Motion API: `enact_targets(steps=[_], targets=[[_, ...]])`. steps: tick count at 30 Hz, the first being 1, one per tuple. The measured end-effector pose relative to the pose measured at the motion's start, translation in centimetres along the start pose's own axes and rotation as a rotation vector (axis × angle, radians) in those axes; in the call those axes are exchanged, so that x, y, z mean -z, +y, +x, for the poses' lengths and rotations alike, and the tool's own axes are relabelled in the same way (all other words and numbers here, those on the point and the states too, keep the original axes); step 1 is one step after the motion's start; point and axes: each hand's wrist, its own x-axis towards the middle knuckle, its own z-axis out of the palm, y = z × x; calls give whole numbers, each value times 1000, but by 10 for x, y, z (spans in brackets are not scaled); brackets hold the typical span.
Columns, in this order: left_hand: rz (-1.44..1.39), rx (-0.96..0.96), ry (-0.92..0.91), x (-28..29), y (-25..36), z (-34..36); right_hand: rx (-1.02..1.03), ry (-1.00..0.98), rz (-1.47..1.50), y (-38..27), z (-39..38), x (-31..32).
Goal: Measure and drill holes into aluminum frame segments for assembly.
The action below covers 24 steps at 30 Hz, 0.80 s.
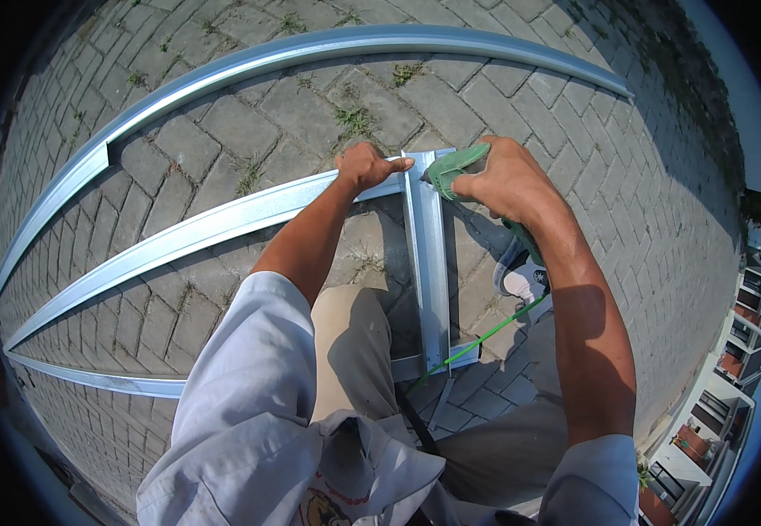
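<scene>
My right hand [513, 180] is wrapped round a green corded drill [457, 168], its dark nose pointing left against a corner of galvanized metal channels. At that corner a short cross channel [431, 263], running toward me, meets the end of a long channel [209, 219] that stretches away to the left. My left hand [368, 167] grips this long channel by the corner, thumb pressed onto the cross channel. Whether a screw sits at the drill's nose cannot be made out. My fingers hide part of the drill's body.
Another long channel [354, 39] curves across the far side on grey paving blocks [582, 289]. A nearer channel [109, 381] runs left, low in view. The drill's green cord [503, 329] trails past my shoe [525, 282]. Buildings [704, 421] stand at far right.
</scene>
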Motion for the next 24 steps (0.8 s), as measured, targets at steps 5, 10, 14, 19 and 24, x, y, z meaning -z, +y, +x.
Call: enact_targets(steps=[5, 10, 14, 19, 24], targets=[[-9, -4, -7, 2, -2, -2, -12, -17, 10, -5, -1, -1], [20, -27, 5, 0, 0, -1, 33, 10, -61, -12, -2, -3], [23, -39, 37, -2, -1, -1, 32, 4, -49, -16, -5, -2], [44, -51, 44, -2, -1, -2, 47, 66, -71, -14, -1, -8], [48, -51, 43, -1, -1, -3, 21, -17, -107, -27, -7, -4]])
